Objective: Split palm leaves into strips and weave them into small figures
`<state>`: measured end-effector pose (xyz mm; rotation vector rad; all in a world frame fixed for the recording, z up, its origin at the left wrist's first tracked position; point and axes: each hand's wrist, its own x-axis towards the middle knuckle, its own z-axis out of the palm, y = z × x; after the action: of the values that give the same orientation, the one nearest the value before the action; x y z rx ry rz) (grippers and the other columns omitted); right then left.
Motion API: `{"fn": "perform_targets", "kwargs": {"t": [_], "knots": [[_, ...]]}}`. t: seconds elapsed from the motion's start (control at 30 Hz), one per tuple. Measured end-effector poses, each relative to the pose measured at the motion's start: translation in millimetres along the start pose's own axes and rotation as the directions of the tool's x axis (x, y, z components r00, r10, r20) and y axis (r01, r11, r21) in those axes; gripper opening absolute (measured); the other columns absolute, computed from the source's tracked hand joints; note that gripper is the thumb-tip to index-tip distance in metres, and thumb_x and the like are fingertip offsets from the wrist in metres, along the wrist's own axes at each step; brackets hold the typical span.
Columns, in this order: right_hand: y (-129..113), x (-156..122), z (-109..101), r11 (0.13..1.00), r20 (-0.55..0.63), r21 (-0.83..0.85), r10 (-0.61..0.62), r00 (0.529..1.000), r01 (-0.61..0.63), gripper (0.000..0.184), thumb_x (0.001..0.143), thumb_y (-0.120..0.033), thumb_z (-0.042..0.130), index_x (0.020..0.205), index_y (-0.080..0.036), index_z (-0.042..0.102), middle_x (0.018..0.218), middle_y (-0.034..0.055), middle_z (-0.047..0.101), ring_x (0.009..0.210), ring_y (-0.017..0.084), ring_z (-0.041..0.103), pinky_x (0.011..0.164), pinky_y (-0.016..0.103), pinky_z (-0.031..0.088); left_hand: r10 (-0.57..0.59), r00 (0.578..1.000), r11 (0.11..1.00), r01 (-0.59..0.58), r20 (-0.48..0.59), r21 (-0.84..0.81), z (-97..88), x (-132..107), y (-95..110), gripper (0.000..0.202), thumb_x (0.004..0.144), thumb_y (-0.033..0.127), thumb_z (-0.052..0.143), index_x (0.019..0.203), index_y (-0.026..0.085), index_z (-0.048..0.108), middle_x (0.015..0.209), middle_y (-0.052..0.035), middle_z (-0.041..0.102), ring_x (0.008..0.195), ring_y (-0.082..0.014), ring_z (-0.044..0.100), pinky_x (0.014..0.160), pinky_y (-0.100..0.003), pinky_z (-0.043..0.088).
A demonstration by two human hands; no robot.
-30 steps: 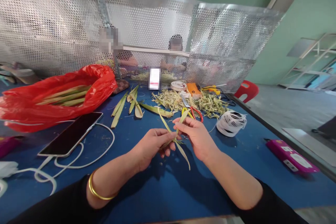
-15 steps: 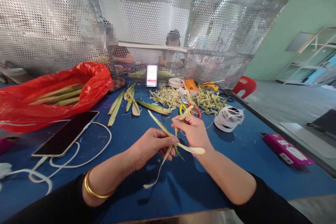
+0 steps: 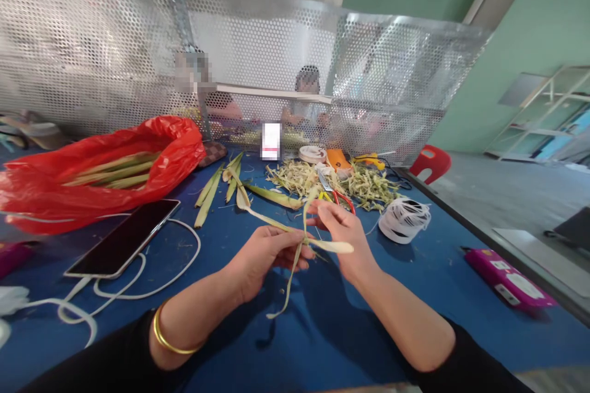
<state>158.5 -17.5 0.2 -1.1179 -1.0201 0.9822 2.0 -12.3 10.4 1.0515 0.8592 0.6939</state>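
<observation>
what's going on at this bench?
At a blue table, a person's left hand pinches narrow leaf strips where they cross, loose ends sticking out several ways. The right hand is at the upward-pointing end; whether it grips it is unclear. Beyond the hands lie loose leaf pieces, a pile of shreds and red-handled scissors. More leaves lie in the red bag at left.

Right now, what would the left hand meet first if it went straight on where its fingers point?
Probably the right hand, though depth is unclear; the pale leaf strips that the left hand holds would likely travel along.
</observation>
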Motion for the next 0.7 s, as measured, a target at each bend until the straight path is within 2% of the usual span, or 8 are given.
{"fn": "perform_targets", "kwargs": {"t": [0.07, 0.17, 0.23, 0.3, 0.37, 0.57, 0.7], "knots": [[-1, -1, -2, 0.998, -0.021, -0.062, -0.018, 1.000, 0.017, 0.031, 0.073, -0.040, 0.064, 0.094, -0.018, 0.067, 0.090, 0.0067, 0.069, 0.078, 0.021, 0.062, 0.073, 0.033, 0.047, 0.042, 0.996, 0.997, -0.047, -0.075, -0.057, -3.4, 1, 2, 0.026, 0.076, 0.032, 0.063, 0.088, 0.010, 0.071, 0.077, -0.0104, 0.073, 0.065, -0.0161, 0.067, 0.064, -0.025, 0.050], [-4, -7, -1, 0.976, -0.018, -0.214, -0.049, 0.999, 0.044, 0.021, 0.073, -0.037, 0.065, 0.078, -0.017, 0.066, 0.072, 0.0026, 0.065, 0.071, 0.018, 0.058, 0.067, 0.029, 0.044, 0.132, 0.981, 0.979, -0.151, -0.142, -0.135, -7.0, 4, 3, 0.023, 0.072, 0.028, 0.069, 0.087, 0.011, 0.071, 0.083, -0.0109, 0.074, 0.076, -0.0184, 0.068, 0.074, -0.027, 0.051], [-6, -12, 2, 0.963, 0.089, -0.268, -0.004, 0.996, 0.028, 0.022, 0.075, -0.038, 0.063, 0.071, -0.016, 0.064, 0.064, 0.0010, 0.061, 0.065, 0.016, 0.054, 0.062, 0.026, 0.041, 0.192, 0.967, 0.961, -0.220, -0.166, -0.168, -7.2, 5, 2, 0.021, 0.067, 0.025, 0.073, 0.084, 0.012, 0.072, 0.083, -0.0094, 0.074, 0.080, -0.0187, 0.067, 0.078, -0.028, 0.051], [-6, -17, 5, 0.950, 0.223, -0.311, 0.036, 0.974, 0.036, 0.026, 0.076, -0.039, 0.062, 0.068, -0.015, 0.062, 0.063, 0.0004, 0.058, 0.063, 0.014, 0.050, 0.060, 0.025, 0.039, 0.225, 0.956, 0.944, -0.262, -0.189, -0.200, -5.6, 6, 2, 0.020, 0.062, 0.022, 0.077, 0.079, 0.013, 0.071, 0.080, -0.0078, 0.074, 0.079, -0.0182, 0.067, 0.078, -0.028, 0.051], [-4, -21, 8, 0.932, 0.289, -0.356, 0.036, 0.957, 0.072, 0.026, 0.076, -0.039, 0.063, 0.067, -0.015, 0.061, 0.064, 0.0000, 0.057, 0.063, 0.013, 0.048, 0.060, 0.024, 0.038, 0.217, 0.954, 0.938, -0.263, -0.208, -0.228, -3.3, 5, 1, 0.020, 0.059, 0.021, 0.078, 0.076, 0.013, 0.071, 0.077, -0.0066, 0.074, 0.077, -0.0176, 0.067, 0.077, -0.027, 0.051], [-2, -22, 9, 0.891, 0.307, -0.429, -0.011, 0.952, 0.148, 0.025, 0.080, -0.032, 0.057, 0.061, -0.017, 0.052, 0.059, -0.0030, 0.046, 0.060, 0.012, 0.038, 0.057, 0.024, 0.034, 0.124, 0.967, 0.946, -0.183, -0.223, -0.267, -2.0, 5, 0, 0.026, 0.056, 0.018, 0.080, 0.079, 0.013, 0.069, 0.077, -0.0072, 0.073, 0.080, -0.0176, 0.068, 0.080, -0.026, 0.050], [-7, -23, 9, 0.895, 0.345, -0.425, 0.024, 0.938, 0.134, 0.026, 0.080, -0.030, 0.057, 0.059, -0.017, 0.049, 0.059, -0.0033, 0.044, 0.058, 0.011, 0.036, 0.055, 0.024, 0.031, 0.094, 0.967, 0.946, -0.161, -0.238, -0.282, -4.2, 7, -2, 0.026, 0.058, 0.015, 0.080, 0.081, 0.013, 0.068, 0.076, -0.0065, 0.073, 0.076, -0.0160, 0.068, 0.076, -0.025, 0.051]]}}
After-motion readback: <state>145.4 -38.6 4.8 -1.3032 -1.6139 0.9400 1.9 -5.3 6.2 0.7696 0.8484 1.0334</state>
